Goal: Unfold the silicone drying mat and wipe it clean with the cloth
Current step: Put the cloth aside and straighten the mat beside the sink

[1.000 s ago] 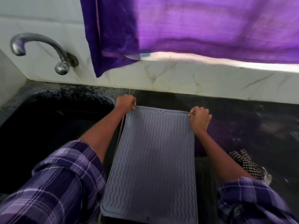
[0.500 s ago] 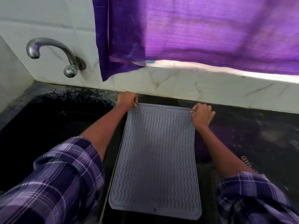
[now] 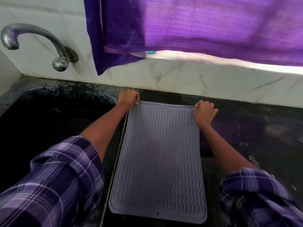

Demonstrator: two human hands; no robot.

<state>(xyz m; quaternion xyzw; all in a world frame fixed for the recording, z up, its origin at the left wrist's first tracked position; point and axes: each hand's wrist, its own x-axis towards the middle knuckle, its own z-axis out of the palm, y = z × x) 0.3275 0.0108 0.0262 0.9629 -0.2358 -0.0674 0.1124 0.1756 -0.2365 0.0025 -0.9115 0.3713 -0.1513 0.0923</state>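
A grey silicone drying mat [image 3: 159, 161] with wavy ridges lies unfolded and flat on the dark countertop [image 3: 246, 128], its long side running away from me. My left hand [image 3: 128, 97] pinches its far left corner. My right hand [image 3: 205, 113] pinches its far right corner. A black-and-white checked cloth [image 3: 253, 161] shows only as a small patch behind my right forearm, to the right of the mat.
A dark sink [image 3: 49, 120] sits left of the mat, with a metal tap [image 3: 41, 45] on the white tiled wall [image 3: 180, 79]. A purple curtain [image 3: 196, 27] hangs over the window ledge behind the counter.
Both hands have carried the mat's far edge away from me toward the wall. The mat's near edge now shows in full on the counter. More of the checked cloth is hidden by my right arm.
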